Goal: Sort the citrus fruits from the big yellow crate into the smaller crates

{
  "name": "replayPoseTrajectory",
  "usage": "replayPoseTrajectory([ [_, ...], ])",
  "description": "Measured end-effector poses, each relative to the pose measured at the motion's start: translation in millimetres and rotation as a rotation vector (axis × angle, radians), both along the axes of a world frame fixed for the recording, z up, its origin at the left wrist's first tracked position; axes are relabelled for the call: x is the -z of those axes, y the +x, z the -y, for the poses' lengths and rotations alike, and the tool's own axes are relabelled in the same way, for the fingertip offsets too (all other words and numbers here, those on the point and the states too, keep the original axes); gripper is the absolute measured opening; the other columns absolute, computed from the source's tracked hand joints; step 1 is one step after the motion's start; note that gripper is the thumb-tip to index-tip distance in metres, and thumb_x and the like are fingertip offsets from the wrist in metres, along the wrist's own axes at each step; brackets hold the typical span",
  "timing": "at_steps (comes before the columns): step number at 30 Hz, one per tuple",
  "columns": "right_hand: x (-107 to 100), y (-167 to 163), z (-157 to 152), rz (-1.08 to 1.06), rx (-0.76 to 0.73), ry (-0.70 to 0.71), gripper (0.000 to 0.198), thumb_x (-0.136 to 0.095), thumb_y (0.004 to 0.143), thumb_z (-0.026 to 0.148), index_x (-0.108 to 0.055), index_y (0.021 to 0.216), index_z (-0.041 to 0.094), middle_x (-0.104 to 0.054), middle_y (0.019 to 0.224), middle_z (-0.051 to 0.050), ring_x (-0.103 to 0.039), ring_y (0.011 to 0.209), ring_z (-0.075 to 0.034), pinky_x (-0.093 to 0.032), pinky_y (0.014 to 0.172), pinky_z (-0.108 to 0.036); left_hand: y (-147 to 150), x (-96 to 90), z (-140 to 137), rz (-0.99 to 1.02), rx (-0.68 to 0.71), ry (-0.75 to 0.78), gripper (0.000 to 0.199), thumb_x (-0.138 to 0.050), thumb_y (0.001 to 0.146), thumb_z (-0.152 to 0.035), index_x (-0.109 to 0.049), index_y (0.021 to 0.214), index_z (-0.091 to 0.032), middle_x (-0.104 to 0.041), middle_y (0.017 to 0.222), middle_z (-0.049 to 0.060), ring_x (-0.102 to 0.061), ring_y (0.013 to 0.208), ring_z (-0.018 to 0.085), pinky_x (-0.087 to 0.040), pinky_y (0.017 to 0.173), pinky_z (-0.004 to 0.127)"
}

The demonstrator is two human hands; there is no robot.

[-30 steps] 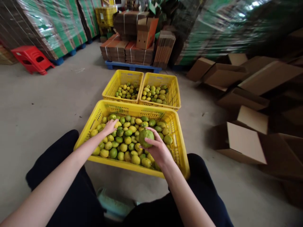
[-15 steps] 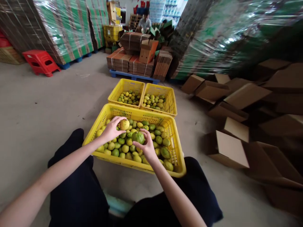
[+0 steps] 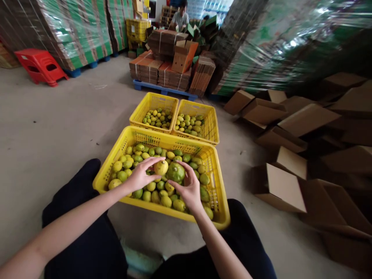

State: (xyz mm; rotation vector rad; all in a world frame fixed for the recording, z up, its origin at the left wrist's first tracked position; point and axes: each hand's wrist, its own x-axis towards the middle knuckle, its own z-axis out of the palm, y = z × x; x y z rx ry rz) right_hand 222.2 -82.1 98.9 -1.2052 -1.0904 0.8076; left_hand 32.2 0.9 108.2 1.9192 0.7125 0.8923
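Note:
Between the thumb and fingers of my left hand [image 3: 143, 174] is a yellow lemon [image 3: 161, 167]. My right hand [image 3: 187, 185] grips a larger green lemon [image 3: 176, 172], its stem end facing up. The two fruits are side by side, almost touching, above the large yellow crate [image 3: 218, 186]. Many green and yellow lemons [image 3: 166, 201] lie loose in that crate, partly hidden under my hands. It stands between my knees.
Two smaller yellow crates, a left one [image 3: 139, 110] and a right one [image 3: 213, 126], hold more lemons just beyond. Open cardboard boxes [image 3: 286, 186] crowd the right side. Flattened cartons sit on a blue pallet [image 3: 164, 90]. A red stool [image 3: 42, 66] stands left; a person [image 3: 180, 18] is behind.
My left hand has moved right and down with the yellow lemon, bringing it close beside the green one. The green lemon has shifted slightly right. The view has tilted a little downward.

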Motion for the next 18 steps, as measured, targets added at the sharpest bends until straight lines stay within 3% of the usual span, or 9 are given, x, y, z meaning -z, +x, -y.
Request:
replayPoseTrajectory([
  [4,-12.7,6.0,9.9,-0.087,0.038,-0.05,0.065,-0.09,0.058,0.023,-0.065,0.118,0.027,-0.063,0.127,-0.006,-0.054,0.125,-0.029,-0.038,0.112,-0.048,1.0,-3.5,5.0,0.04,0.072,-0.139,0.059,-0.078,0.075,-0.023,-0.062,0.132,-0.029,-0.061,0.129,0.009,-0.058,0.118,0.024,-0.049,0.101,0.039],
  [8,-16.4,7.2,11.9,-0.469,-0.153,-0.187,0.064,-0.089,0.058,0.043,-0.066,0.115,0.027,-0.07,0.115,-0.007,-0.063,0.112,-0.03,-0.048,0.101,-0.049,-2.2,-4.4,2.9,0.16,0.166,-0.606,0.076,-0.086,0.064,-0.027,-0.058,0.135,-0.026,-0.055,0.138,0.012,-0.063,0.109,0.024,-0.054,0.09,0.037],
  [11,-11.8,5.7,12.7,-0.705,-0.262,-0.258,0.057,-0.083,0.061,0.057,-0.07,0.104,0.024,-0.075,0.095,-0.007,-0.069,0.095,-0.03,-0.057,0.084,-0.046,-4.8,-3.4,-1.0,0.181,0.295,-0.874,0.085,-0.091,0.055,-0.033,-0.06,0.132,-0.018,-0.063,0.128,0.015,-0.064,0.107,0.026,-0.051,0.092,0.037],
  [14,-5.7,6.7,12.4,-0.769,-0.309,-0.329,0.053,-0.077,0.065,0.065,-0.071,0.091,0.02,-0.074,0.077,-0.007,-0.071,0.079,-0.027,-0.058,0.067,-0.039,-5.9,1.3,-1.7,0.127,0.33,-0.949,0.084,-0.091,0.05,-0.049,-0.065,0.12,-0.01,-0.071,0.109,0.015,-0.066,0.101,0.027,-0.05,0.089,0.036],
  [18,-1.9,9.7,10.5,-0.757,-0.456,-0.458,0.071,-0.057,0.068,0.084,-0.071,0.086,0.017,-0.07,0.066,-0.007,-0.067,0.06,-0.021,-0.051,0.05,-0.03,-5.2,12.2,0.0,0.11,0.341,-1.041,0.083,-0.074,0.057,-0.074,-0.069,0.104,-0.006,-0.073,0.084,0.015,-0.069,0.083,0.026,-0.052,0.08,0.036],
])
